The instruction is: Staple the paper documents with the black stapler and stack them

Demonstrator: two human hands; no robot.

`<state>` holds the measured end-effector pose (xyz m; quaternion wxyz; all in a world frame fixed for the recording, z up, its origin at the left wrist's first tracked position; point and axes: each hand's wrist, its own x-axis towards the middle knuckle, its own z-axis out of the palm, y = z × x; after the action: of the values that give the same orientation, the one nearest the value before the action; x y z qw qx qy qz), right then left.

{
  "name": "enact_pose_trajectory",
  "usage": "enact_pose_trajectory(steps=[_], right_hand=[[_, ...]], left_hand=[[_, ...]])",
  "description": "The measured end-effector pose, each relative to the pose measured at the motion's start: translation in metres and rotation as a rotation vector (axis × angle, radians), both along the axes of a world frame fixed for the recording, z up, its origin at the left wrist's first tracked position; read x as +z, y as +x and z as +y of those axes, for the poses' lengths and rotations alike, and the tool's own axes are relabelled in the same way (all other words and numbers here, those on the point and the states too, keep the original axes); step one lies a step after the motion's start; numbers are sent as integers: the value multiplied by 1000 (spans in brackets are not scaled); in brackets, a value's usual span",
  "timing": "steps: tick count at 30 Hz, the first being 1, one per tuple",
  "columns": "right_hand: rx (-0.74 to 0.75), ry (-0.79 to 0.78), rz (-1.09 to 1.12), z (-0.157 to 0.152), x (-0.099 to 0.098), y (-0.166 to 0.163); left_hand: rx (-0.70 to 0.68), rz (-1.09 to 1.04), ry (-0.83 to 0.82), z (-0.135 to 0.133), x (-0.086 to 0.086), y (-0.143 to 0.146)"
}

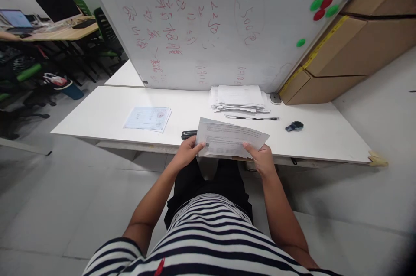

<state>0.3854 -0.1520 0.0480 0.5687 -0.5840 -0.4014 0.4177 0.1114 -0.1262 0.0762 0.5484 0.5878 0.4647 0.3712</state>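
Note:
Printed sheets of paper (pixel 227 135) are held up over the front edge of the white table. My left hand (pixel 188 152) pinches their left side, with the thumb on top. On the right side, my right hand (pixel 261 159) grips them the same way. How many sheets there are I cannot tell. A black object (pixel 188 134), perhaps a stapler, lies by my left hand, partly hidden by the paper. Behind the held sheets is a thick pile of papers (pixel 238 97). A thinner stack of printed forms with a red stamp (pixel 147 119) lies to the left.
A pen (pixel 253 118) and a dark wristwatch (pixel 294 126) lie on the white table (pixel 328 137). A whiteboard (pixel 208 59) with red writing and magnets stands behind. Cardboard boxes (pixel 360 46) are stacked at right. A person's arm (pixel 9 36) shows at a far-left desk.

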Motion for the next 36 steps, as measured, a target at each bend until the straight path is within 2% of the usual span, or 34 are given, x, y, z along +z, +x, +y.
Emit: enact_pose_trajectory(steps=[4, 7, 11, 14, 16, 19, 23, 26, 29, 31, 33, 35, 36], right_hand=[[-31, 22, -41, -3, -1, 6], [-94, 66, -77, -2, -8, 12], [-127, 139, -28, 7, -32, 9], [-146, 72, 27, 10, -49, -3], [-141, 4, -19, 8, -54, -9], [-130, -16, -120, 4, -52, -13], [-135, -40, -175, 8, -51, -13], [-46, -43, -244, 10, -56, -12], [0, -8, -271, 10, -61, -9], [-20, -40, -281, 11, -65, -6], [-41, -74, -300, 12, -69, -3], [-65, -106, -303, 15, -74, 1], [-79, -118, -302, 16, -76, 3]], left_hand=[[-54, 15, 68, 4, 0, 7], [-61, -8, 138, 10, -5, 13], [17, 94, 213, 22, -31, 27], [91, 330, 204, 27, -58, 38], [82, 452, 256, 27, -69, 42], [43, 497, 373, 28, -75, 42], [16, 609, 434, 35, -75, 37], [-18, 699, 460, 40, -77, 33], [5, 686, 450, 43, -78, 34], [38, 602, 425, 41, -72, 39], [140, 429, 434, 30, -58, 45], [275, 188, 442, 6, -38, 50], [301, 70, 407, -11, -28, 50]])
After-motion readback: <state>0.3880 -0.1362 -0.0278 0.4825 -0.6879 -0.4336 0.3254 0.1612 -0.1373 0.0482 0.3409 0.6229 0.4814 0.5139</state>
